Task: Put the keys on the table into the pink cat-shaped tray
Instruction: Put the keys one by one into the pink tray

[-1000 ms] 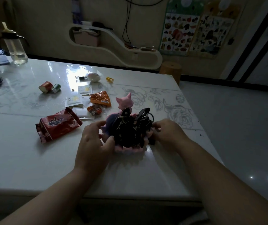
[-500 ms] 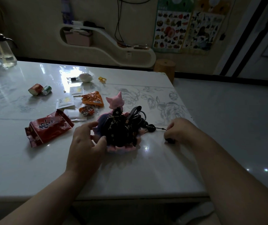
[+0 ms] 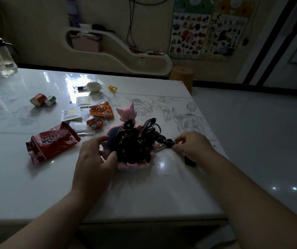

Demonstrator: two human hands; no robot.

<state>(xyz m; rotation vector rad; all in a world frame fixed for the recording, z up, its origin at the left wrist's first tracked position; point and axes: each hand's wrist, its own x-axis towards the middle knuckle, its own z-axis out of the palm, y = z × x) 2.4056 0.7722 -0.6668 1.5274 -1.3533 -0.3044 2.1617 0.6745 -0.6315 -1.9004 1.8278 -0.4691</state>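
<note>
The pink cat-shaped tray (image 3: 128,112) stands on the white table (image 3: 36,186), its bowl heaped with a dark bunch of keys and straps (image 3: 135,144). My left hand (image 3: 93,157) cups the tray's left side, thumb against the dark bunch. My right hand (image 3: 192,144) is just right of the tray, fingertips pinched on a black key (image 3: 167,141) that hangs over the tray's right rim. A small black object (image 3: 190,159) lies on the table partly under my right wrist.
A red snack bag (image 3: 52,141), orange snack packets (image 3: 101,109), white sachets (image 3: 72,113) and two small cans (image 3: 42,99) lie left of and behind the tray. A water bottle (image 3: 0,54) stands far left. The table's right edge runs close to my right hand.
My right hand went from the tray out to the right on the table, then came back toward the tray's rim and pinched the black key. The left hand stayed on the tray.
</note>
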